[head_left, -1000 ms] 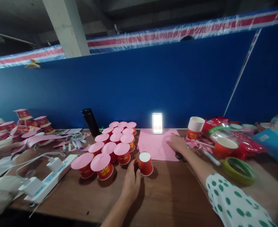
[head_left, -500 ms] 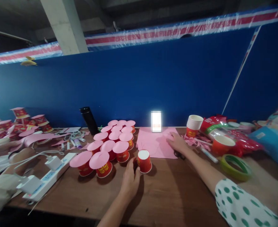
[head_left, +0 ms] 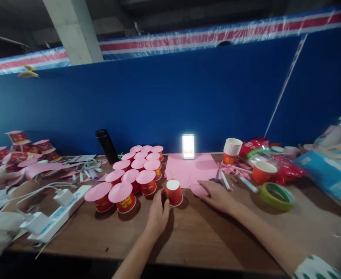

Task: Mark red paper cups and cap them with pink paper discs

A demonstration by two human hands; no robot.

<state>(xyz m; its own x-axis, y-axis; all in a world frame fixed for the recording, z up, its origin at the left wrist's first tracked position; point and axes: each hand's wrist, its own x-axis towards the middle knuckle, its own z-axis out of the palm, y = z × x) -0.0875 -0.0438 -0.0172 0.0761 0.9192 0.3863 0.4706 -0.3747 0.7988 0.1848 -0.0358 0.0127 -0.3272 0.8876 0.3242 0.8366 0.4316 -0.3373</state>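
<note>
An upside-down red paper cup (head_left: 174, 193) with a pale round base stands on the wooden table. My left hand (head_left: 158, 213) curves against its left side, thumb at the front and fingertips partly hidden. My right hand (head_left: 218, 195) has its fingers on a pink paper circle (head_left: 198, 190), pinching its right edge just off the near side of the pink paper sheets (head_left: 176, 166). To the left, several upturned red cups (head_left: 126, 203) stand in rows, each topped with a pink paper disc (head_left: 120, 192).
A power strip (head_left: 61, 213) with chargers lies left, beside another person's sleeve (head_left: 2, 232). A black flask (head_left: 106, 146) and a bright phone-like rectangle (head_left: 188, 147) stand at the back. At right are stacked cups (head_left: 231, 151), scissors (head_left: 216, 177), green tape (head_left: 277, 197) and a marker (head_left: 248, 185).
My right hand has come nearer from the pink sheets, bringing a pink paper circle towards the cup. The scissors it covered now show. My left hand stays by the cup.
</note>
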